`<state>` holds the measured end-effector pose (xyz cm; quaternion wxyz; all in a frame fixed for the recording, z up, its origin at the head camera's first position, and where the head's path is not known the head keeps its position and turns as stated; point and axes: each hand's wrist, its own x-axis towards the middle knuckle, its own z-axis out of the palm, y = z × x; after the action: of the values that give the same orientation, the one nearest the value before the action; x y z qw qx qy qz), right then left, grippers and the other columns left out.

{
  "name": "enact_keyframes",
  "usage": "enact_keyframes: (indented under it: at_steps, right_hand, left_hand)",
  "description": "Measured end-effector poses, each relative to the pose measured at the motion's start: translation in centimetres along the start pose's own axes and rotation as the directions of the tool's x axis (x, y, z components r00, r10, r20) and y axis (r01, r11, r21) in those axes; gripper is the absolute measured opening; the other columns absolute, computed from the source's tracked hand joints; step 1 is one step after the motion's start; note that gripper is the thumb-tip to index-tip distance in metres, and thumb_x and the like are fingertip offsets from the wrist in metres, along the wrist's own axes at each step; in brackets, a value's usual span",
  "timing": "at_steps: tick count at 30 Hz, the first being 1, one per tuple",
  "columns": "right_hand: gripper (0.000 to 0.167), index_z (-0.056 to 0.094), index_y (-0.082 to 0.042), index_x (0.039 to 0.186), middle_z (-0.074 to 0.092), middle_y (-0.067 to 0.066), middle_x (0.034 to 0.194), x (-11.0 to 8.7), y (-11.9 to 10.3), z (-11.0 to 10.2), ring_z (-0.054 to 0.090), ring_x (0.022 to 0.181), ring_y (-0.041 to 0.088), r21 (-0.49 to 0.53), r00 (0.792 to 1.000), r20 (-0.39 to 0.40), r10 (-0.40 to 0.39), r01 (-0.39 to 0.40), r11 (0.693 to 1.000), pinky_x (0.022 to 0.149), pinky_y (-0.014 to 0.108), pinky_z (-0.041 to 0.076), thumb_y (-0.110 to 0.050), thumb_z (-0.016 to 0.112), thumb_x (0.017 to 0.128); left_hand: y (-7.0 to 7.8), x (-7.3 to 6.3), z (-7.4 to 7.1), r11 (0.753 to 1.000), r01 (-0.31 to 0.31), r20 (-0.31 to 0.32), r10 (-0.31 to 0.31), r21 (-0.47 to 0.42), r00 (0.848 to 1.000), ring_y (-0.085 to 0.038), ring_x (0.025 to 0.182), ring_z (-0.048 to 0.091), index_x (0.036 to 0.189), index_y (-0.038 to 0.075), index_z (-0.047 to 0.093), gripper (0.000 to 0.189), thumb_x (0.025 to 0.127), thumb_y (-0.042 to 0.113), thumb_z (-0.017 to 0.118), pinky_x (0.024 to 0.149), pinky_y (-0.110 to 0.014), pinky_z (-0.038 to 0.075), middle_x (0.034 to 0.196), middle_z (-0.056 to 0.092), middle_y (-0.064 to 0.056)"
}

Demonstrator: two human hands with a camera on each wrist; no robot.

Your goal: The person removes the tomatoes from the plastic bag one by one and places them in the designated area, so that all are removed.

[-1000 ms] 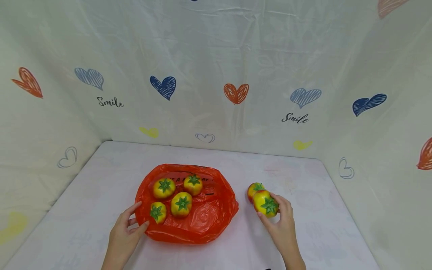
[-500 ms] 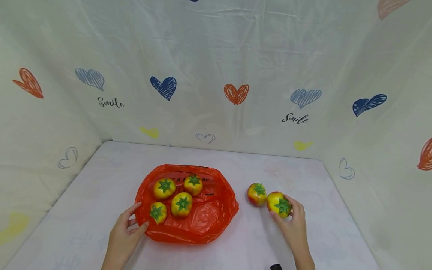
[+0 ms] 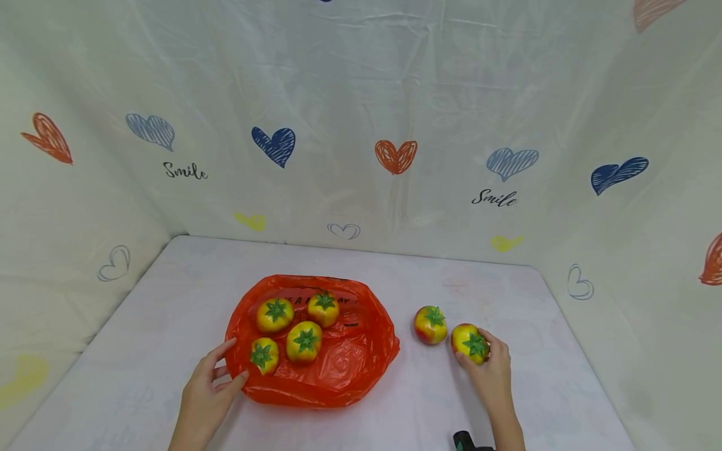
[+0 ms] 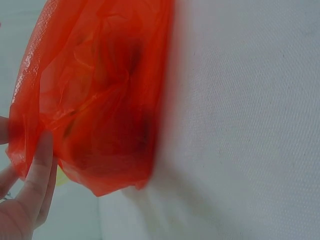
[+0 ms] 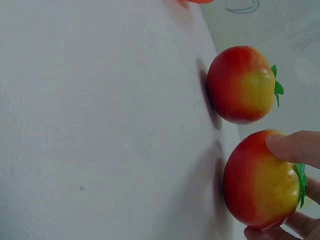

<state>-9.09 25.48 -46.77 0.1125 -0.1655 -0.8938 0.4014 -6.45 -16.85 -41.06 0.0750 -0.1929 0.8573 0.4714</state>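
A red plastic bag [image 3: 361, 369] lies with its mouth spread wide, several yellow-and-red tomatoes [image 3: 304, 342] with green leafy tops inside it. My left hand [image 3: 205, 391] pinches the bag's left rim between thumb and fingers; the left wrist view shows the fingers [image 4: 37, 175] against the thin film. To the right of the bag, my right hand [image 3: 489, 369] grips a tomato [image 5: 260, 185] from its right side, thumb on one face and fingers round the other. This tomato is at or very near the tabletop. Just left of it a second tomato [image 3: 430, 325] sits upright, a small gap between them.
The white table [image 3: 406, 407] ends at a pale curtain [image 3: 361, 94] printed with hearts. A black object [image 3: 464, 440], partly cut off, shows by the right wrist at the bottom edge.
My right hand has carried its tomato to the right, from in front of the other tomato to beside it, and slightly down. My left hand and the bag have stayed put.
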Motion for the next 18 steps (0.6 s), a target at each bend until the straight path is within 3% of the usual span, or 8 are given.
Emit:
enact_keyframes:
  at_steps: [12,18]
  right_hand:
    - [0.064,0.036,0.002,0.135,0.031,0.031,0.131,0.8,0.6,0.0,0.030,0.120,0.044,0.019,0.999,0.026,0.020,-0.020,1.000,0.099,0.058,0.030,-0.012,0.068,0.082]
    - [0.066,0.032,-0.001,0.138,0.025,0.030,0.134,1.3,0.9,0.2,0.023,0.124,0.045,0.014,0.996,0.073,0.053,-0.054,0.998,0.102,0.060,0.026,-0.016,0.067,0.084]
  left_hand:
    - [-1.3,1.0,0.6,1.000,-0.002,-0.040,0.003,0.009,0.999,-0.034,0.111,0.045,0.144,0.013,0.031,0.067,0.086,0.016,0.064,0.082,-0.042,0.055,0.141,0.034,-0.019]
    - [-0.6,0.6,0.3,1.000,0.002,0.009,-0.002,-0.004,1.000,-0.040,0.116,0.040,0.145,0.010,0.027,0.066,0.088,0.015,0.061,0.087,-0.045,0.052,0.143,0.028,-0.023]
